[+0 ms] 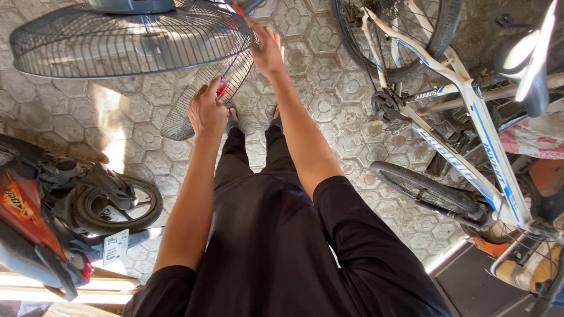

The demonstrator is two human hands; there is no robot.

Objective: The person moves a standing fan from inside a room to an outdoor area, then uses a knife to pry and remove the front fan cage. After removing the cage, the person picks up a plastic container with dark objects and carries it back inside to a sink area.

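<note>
Entry, nearest first. Person standing, black shorts and black sleeves, feet on the hexagon-paved floor point(329, 94).

Left hand point(207, 111): fingers curled closed over the rim of a loose wire fan grille point(202, 97), gripping it near its middle.

Right hand point(267, 50): reaching farther out, fingers closed on the same grille's upper edge, where it meets the fan.

Loose wire fan grille: a round guard seen edge-on, tilted, its long line running from low near the left foot up and away toward the right hand. It lies straight ahead of the body, between both hands; the left hand is the nearer to the person.

Large standing fan point(129, 38): beyond the grille at the far left, cage facing upward, touching or just beside the grille's upper end.

Motorbike point(53, 217): near left of floor.

White bicycle point(470, 111): right side, lying at a slant.
</note>
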